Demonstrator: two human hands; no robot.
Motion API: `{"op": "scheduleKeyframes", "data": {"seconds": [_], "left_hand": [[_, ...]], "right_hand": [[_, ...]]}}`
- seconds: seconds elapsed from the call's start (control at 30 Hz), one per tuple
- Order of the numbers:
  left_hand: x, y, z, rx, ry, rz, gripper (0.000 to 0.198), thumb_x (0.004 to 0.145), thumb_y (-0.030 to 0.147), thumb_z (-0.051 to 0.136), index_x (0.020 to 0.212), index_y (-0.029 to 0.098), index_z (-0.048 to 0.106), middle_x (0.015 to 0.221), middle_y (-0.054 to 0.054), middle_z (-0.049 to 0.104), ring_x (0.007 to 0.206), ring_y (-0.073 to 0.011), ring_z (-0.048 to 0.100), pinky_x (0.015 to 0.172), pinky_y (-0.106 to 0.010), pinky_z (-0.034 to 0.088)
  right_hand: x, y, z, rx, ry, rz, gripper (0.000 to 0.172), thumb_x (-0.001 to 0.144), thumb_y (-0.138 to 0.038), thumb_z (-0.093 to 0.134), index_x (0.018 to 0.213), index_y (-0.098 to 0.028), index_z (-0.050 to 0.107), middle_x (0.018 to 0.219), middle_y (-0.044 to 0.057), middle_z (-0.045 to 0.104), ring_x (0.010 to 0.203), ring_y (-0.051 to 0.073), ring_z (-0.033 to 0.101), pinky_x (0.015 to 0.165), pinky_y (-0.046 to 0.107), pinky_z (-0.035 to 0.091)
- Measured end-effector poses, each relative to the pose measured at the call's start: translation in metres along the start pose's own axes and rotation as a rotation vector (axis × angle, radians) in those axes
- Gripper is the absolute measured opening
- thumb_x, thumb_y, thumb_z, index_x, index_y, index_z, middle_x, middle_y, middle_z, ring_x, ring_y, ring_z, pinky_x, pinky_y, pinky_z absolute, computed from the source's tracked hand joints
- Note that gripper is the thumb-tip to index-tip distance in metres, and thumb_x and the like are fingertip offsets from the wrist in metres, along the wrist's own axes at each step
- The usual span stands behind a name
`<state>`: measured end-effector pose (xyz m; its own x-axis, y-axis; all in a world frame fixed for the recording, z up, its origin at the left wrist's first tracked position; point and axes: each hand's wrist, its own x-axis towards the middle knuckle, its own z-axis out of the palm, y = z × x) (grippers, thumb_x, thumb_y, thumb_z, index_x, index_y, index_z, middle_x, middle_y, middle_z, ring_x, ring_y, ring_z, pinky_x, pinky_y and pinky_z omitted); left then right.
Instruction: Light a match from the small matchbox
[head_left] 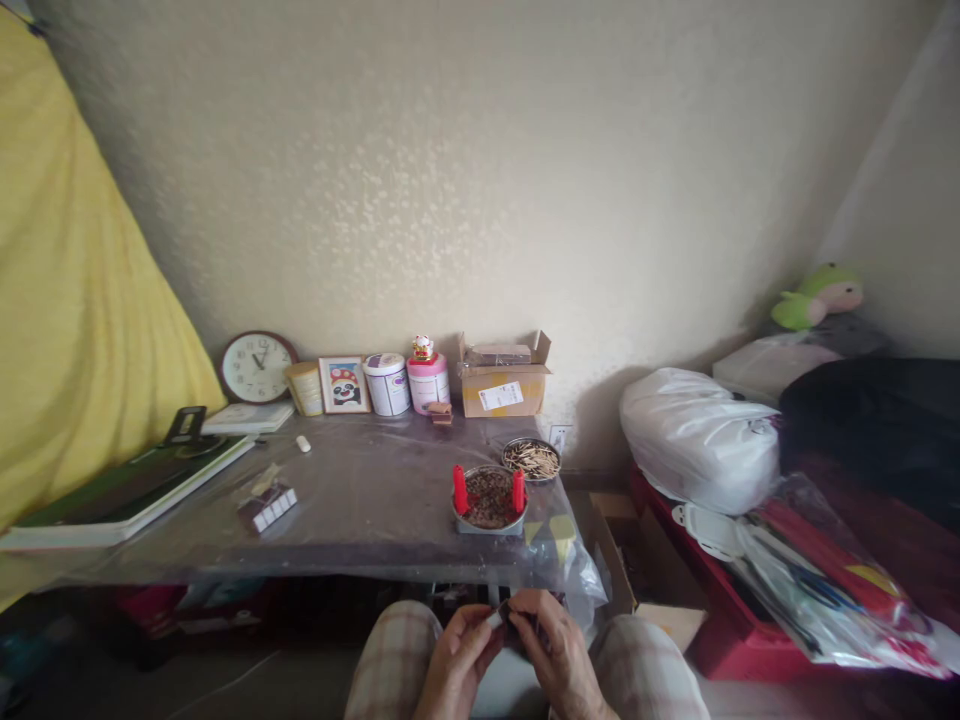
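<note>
Both my hands are together above my lap, just in front of the table's near edge. My left hand (469,645) is closed, its thumb and fingers pinching a small white-and-dark object (496,619), perhaps a little box. My right hand (551,640) grips the dark right side of the same object, its fingertips partly covering it. Beyond them, on the table, stands a round tin (491,530) of brown grains, with a red candle (460,490) and a second red candle (519,491) upright in it. Behind it on the right is a round dish of thin wooden sticks (532,460).
On the plastic-covered table (360,500) lie a wrapped pack of small boxes (271,508) and a white piece (303,444). Along the wall are a clock (259,367), a framed panda picture (345,385), canisters (388,385) and a cardboard box (502,388). White bags (697,435) sit right.
</note>
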<state>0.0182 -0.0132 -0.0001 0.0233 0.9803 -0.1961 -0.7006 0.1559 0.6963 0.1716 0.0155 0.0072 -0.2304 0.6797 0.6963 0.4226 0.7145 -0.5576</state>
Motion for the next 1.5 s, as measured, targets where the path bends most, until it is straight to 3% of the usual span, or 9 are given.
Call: {"op": "scheduleKeyframes", "data": {"seconds": [0.17,0.33,0.57,0.63,0.73,0.8,0.93,1.23,1.5], "left_hand": [[-0.006,0.006,0.013,0.01,-0.006,-0.001,0.03,0.06,0.036,0.085,0.08,0.017,0.073,0.081,-0.005,0.074,0.083,-0.0183,0.067,0.086,-0.032,0.049],[-0.01,0.014,0.024,0.026,-0.006,0.032,0.023,0.071,0.034,0.078,0.085,0.017,0.072,0.084,-0.005,0.073,0.087,-0.018,0.065,0.087,-0.032,0.047],[-0.003,0.02,0.027,0.042,-0.025,0.109,0.02,0.073,0.032,0.075,0.084,0.016,0.071,0.084,-0.006,0.074,0.084,-0.0181,0.065,0.085,-0.032,0.046],[-0.006,0.023,0.033,0.046,-0.04,0.126,0.02,0.073,0.032,0.074,0.086,0.016,0.071,0.084,-0.006,0.074,0.084,-0.0179,0.064,0.086,-0.032,0.045],[-0.013,0.03,0.043,0.057,-0.066,0.145,0.019,0.076,0.032,0.072,0.088,0.017,0.07,0.09,-0.006,0.074,0.089,-0.0188,0.064,0.089,-0.034,0.045],[-0.017,0.034,0.046,0.086,-0.064,0.147,0.02,0.078,0.033,0.07,0.089,0.017,0.069,0.094,-0.007,0.073,0.093,-0.0199,0.064,0.093,-0.036,0.044],[-0.02,0.035,0.043,0.112,-0.027,0.136,0.022,0.077,0.036,0.071,0.088,0.017,0.069,0.093,-0.006,0.072,0.092,-0.0201,0.064,0.093,-0.036,0.044],[-0.018,0.04,0.035,0.131,0.02,0.122,0.026,0.075,0.037,0.073,0.09,0.015,0.07,0.102,-0.011,0.073,0.096,-0.0226,0.064,0.094,-0.038,0.045],[-0.01,0.06,-0.006,0.126,-0.011,0.057,0.025,0.083,0.033,0.065,0.101,0.016,0.071,0.111,-0.011,0.073,0.097,-0.0191,0.064,0.091,-0.034,0.049]], "right_hand": [[0.004,-0.006,-0.005,-0.04,0.014,-0.056,0.011,0.093,-0.019,0.052,0.092,-0.023,0.063,0.089,0.003,0.071,0.082,0.017,0.071,0.074,0.025,0.059],[0.016,-0.013,-0.013,-0.095,0.07,-0.083,0.012,0.091,-0.016,0.053,0.092,-0.022,0.063,0.086,0.003,0.072,0.078,0.016,0.071,0.071,0.025,0.059],[0.038,-0.063,-0.045,-0.042,0.25,-0.177,0.024,0.087,-0.004,0.055,0.102,-0.022,0.06,0.093,0.005,0.07,0.086,0.015,0.069,0.078,0.025,0.056],[0.037,-0.069,-0.046,-0.033,0.234,-0.225,0.028,0.086,-0.003,0.055,0.106,-0.022,0.058,0.095,0.007,0.07,0.088,0.016,0.068,0.078,0.027,0.055],[0.033,-0.048,-0.037,-0.15,0.115,-0.247,0.022,0.089,-0.007,0.054,0.103,-0.022,0.06,0.093,0.007,0.071,0.085,0.018,0.068,0.076,0.03,0.055],[0.032,-0.023,-0.029,-0.275,0.17,-0.187,0.016,0.092,-0.011,0.049,0.092,-0.021,0.062,0.084,0.005,0.072,0.073,0.017,0.069,0.069,0.028,0.055],[0.031,0.008,-0.025,-0.242,0.344,0.045,0.009,0.092,-0.022,0.054,0.091,-0.021,0.063,0.086,0.004,0.071,0.079,0.017,0.07,0.072,0.026,0.054],[0.033,-0.001,-0.029,0.062,0.425,0.212,0.007,0.088,-0.026,0.06,0.083,-0.022,0.063,0.082,0.001,0.067,0.078,0.015,0.063,0.073,0.025,0.05],[0.047,-0.001,-0.038,0.287,0.519,0.421,0.018,0.084,-0.036,0.066,0.075,-0.02,0.063,0.084,0.002,0.06,0.08,0.017,0.055,0.072,0.028,0.045]]}}
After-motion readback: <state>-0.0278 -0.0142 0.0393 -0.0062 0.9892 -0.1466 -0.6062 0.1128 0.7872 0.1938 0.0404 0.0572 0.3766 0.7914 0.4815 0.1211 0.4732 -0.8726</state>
